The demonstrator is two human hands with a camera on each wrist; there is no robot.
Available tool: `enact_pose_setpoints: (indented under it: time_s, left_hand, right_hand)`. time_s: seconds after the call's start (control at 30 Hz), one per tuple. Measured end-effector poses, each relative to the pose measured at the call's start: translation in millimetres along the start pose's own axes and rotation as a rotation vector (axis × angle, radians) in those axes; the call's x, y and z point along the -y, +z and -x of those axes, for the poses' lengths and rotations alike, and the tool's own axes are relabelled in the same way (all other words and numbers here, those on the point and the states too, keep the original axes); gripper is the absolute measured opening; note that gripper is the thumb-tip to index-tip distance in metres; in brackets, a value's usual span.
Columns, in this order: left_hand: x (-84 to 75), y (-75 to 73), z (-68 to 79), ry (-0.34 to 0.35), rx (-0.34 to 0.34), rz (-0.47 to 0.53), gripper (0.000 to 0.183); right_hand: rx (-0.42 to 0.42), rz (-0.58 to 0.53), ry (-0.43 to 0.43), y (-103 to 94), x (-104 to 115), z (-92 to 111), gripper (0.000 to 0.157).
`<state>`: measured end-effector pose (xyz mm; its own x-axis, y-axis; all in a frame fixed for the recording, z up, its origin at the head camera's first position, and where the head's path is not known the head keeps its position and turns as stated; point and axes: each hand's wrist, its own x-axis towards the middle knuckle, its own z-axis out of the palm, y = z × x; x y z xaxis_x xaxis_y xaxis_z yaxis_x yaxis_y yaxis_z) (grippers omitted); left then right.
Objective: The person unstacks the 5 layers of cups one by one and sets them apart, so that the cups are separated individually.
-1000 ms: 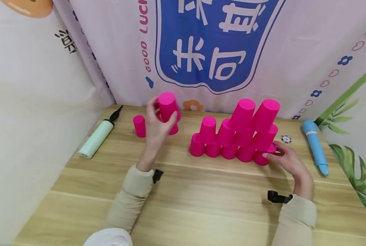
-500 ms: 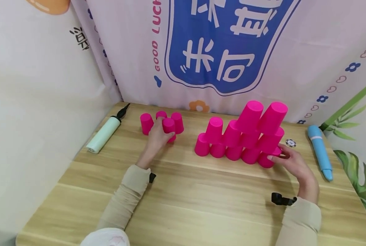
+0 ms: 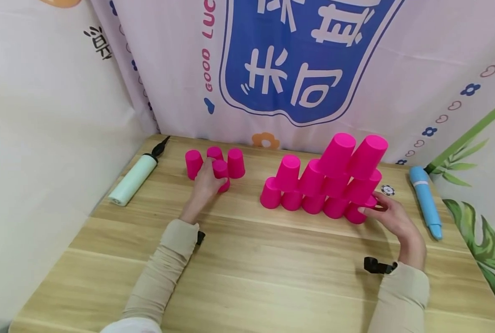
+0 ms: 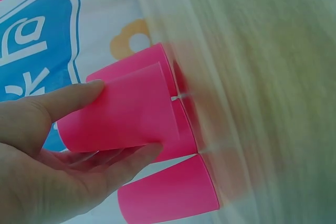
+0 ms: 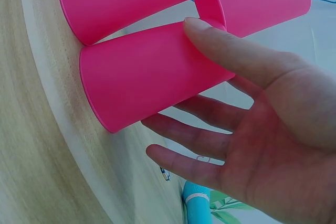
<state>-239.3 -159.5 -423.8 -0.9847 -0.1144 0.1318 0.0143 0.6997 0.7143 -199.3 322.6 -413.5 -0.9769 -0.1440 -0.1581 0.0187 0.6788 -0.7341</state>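
Observation:
Upside-down pink cups stand in two groups on the wooden table. My left hand point(image 3: 207, 184) grips one pink cup point(image 4: 118, 111) between thumb and fingers; whether its rim touches the table, I cannot tell. Close around it stand three more pink cups, among them a right one point(image 3: 236, 163) and a left one point(image 3: 194, 164). To the right rises a stack of pink cups point(image 3: 312, 178), several along the bottom, several above, two on top. My right hand point(image 3: 391, 215) holds the bottom row's rightmost cup point(image 5: 152, 77), thumb on the near side, some fingers behind.
A mint-green hand pump point(image 3: 133, 179) lies at the left edge of the wooden table point(image 3: 264, 273). At the right lie a blue pen-shaped object point(image 3: 425, 201) and a small round chip point(image 3: 387, 190). A printed cloth point(image 3: 168, 69) hangs behind the table.
My left hand has lowered its cup from above the left group to down among those cups. My right hand stays at the stack's lower right corner, and the stack looks the same.

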Motion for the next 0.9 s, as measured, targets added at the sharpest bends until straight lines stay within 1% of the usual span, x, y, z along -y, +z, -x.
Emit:
enact_pose_setpoints:
  time_s: [0.2, 0.33, 0.5, 0.6, 0.77, 0.83, 0.9]
  left_hand:
    - [5.3, 4.5, -2.3, -0.017, 0.019, 0.013, 0.064]
    - [6.9, 9.4, -1.0, -0.020, 0.033, 0.025, 0.064]
    - [8.6, 12.9, -1.3, -0.007, 0.040, 0.032, 0.063]
    - [10.9, 10.2, -2.8, 0.004, 0.036, 0.035, 0.063]
    - [10.3, -0.3, -6.9, 0.007, 0.034, 0.054, 0.064]
    - [8.3, -4.0, -7.6, 0.006, 0.046, 0.051, 0.067]
    - [4.6, -8.0, -5.1, 0.002, 0.072, 0.020, 0.073]
  right_hand:
    - [0.005, 0.004, 0.007, 0.9, -1.3, 0.9, 0.081]
    - [-0.001, 0.012, 0.018, 2.3, -5.2, 3.8, 0.082]
    - [0.001, 0.021, 0.009, 4.1, -4.1, 5.3, 0.080]
    - [-0.004, 0.024, 0.002, 4.5, 0.3, 2.0, 0.078]
    - [-0.024, 0.014, -0.025, 4.9, 5.4, -8.0, 0.078]
    - [-0.029, 0.014, -0.036, 5.0, 5.4, -10.4, 0.077]
    - [-0.032, 0.013, -0.043, 4.9, 4.5, -10.8, 0.075]
